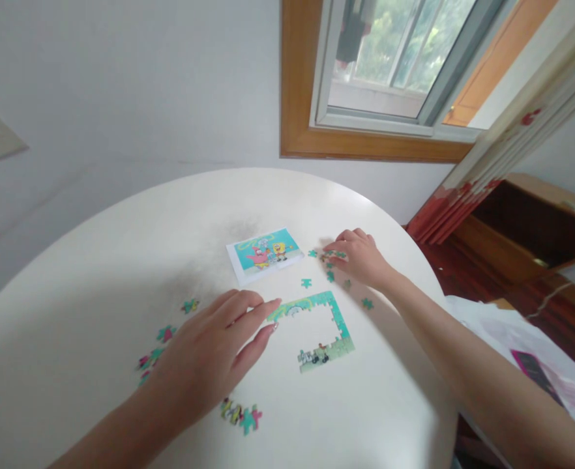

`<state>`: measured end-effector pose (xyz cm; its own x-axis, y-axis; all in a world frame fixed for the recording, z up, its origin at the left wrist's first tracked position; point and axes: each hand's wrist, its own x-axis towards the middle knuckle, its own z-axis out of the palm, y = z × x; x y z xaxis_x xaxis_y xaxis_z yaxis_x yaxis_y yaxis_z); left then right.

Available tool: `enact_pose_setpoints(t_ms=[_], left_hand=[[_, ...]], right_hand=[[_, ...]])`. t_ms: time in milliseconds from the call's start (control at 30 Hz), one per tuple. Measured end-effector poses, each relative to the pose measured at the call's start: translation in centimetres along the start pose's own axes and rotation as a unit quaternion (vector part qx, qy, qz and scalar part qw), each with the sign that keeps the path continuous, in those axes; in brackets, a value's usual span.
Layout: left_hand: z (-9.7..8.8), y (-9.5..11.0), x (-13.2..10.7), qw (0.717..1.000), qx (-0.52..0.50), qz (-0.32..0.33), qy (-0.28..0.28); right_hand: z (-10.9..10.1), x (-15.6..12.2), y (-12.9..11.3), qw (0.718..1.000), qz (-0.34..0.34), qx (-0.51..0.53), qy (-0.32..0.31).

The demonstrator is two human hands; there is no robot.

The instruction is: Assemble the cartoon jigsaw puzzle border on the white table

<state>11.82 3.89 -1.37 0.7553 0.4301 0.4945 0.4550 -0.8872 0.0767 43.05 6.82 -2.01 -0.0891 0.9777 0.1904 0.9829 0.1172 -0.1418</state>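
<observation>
A partly built jigsaw frame (337,326) with teal edges lies in the middle of a round white table (121,260). My left hand (209,352) rests flat beside it, fingers stretched out, fingertips touching the frame's left edge. My right hand (358,257) reaches further back, fingers curled down on a small cluster of loose teal pieces (334,255). A cartoon reference picture (264,253) lies behind the frame.
Loose pieces lie scattered: one teal piece (306,283), another (367,303), a group at the left (163,345) and joined pieces near the front (242,415). A window, curtain (502,150) and wooden furniture stand behind and to the right.
</observation>
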Motion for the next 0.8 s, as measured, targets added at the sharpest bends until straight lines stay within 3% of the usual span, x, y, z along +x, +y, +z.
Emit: enact_pose_setpoints(t_ms=[367,567,800], left_hand=[[-0.3,-0.1,0.1,1.0,-0.019,-0.013,0.013],[-0.6,-0.4,0.0,0.999,-0.008,-0.024,0.019],[-0.7,-0.2,0.1,0.999,-0.013,-0.022,0.019]], right_hand=[[-0.8,3.1,0.6,0.993,-0.037,-0.001,-0.113],[-0.5,4.4,1.1,0.989,-0.02,0.034,-0.141],[-0.2,4.0,1.4,0.98,0.034,0.125,-0.154]])
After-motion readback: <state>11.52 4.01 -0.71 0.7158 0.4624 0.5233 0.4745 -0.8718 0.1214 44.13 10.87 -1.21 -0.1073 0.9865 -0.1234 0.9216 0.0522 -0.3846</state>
